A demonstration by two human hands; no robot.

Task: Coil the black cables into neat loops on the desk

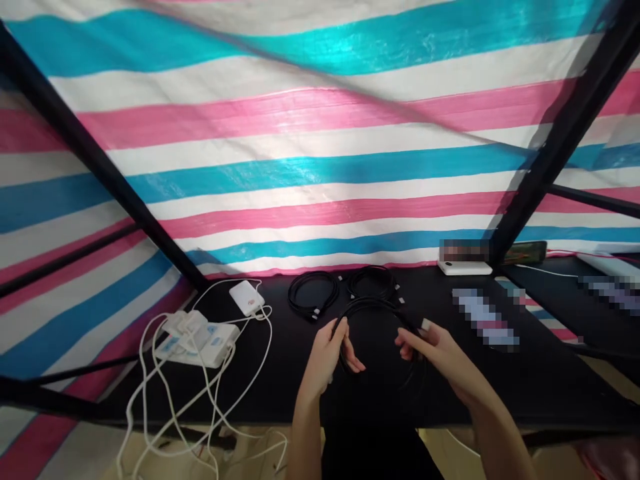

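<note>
Between my two hands a black cable [376, 301] arches in a loose loop just above the black tabletop. My left hand [336, 353] pinches the loop's left side between thumb and fingers, with the lower fingers partly curled. On the right side, my right hand [431, 345] grips the cable; a pale plug end [425, 325] pokes up by its thumb. Strands hang blurred below that hand. Beyond the loop lie two more black cables, a coiled cable [314, 293] at the left and another coiled cable [371, 283] behind, both with light-coloured plugs.
A white power strip [220, 343] with tangled white cords sits at the left, beside a white power bank [247, 297]. A white device [465, 267] stands at the back right; a blurred-out phone-like item [485, 320] lies nearer. Black frame bars [100, 160] and striped sheeting enclose the table.
</note>
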